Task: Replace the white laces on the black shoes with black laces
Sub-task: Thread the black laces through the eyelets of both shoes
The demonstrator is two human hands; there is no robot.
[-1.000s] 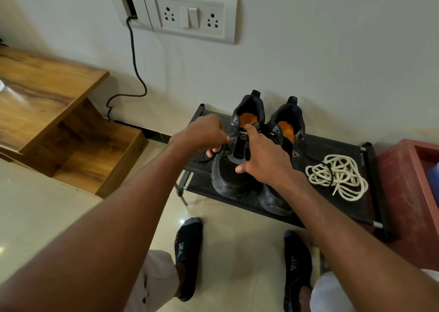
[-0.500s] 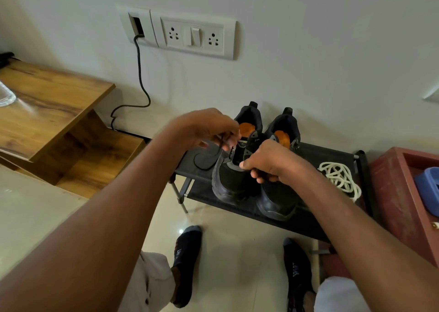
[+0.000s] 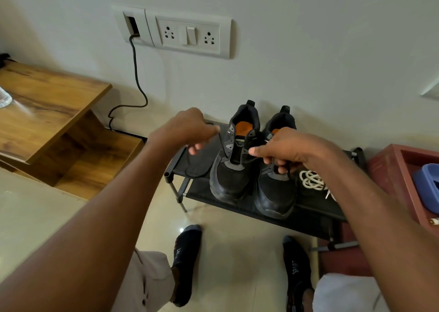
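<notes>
My left hand [image 3: 187, 131] pinches one end of a black lace [image 3: 222, 145] and my right hand [image 3: 282, 149] pinches the other, both drawn taut out of the left shoe [image 3: 231, 169], which stands beside the right shoe [image 3: 275, 193] on a black rack [image 3: 316, 207]. The white laces [image 3: 311, 181] lie bundled on the rack just right of the shoes. Small pale marks on the shoe collars and the white print on my socks [image 3: 183, 254] are too small to read.

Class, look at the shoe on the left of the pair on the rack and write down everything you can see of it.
The left shoe is black, with grey trim round the eyelets, an orange insole and a heel pull tab. It stands upright on the black rack, toe towards the person, beside the other shoe. A thin black lace runs up from its eyelets to the left hand, which pinches it; another strand leads to the right hand. The tongue area looks mostly unlaced.
</notes>
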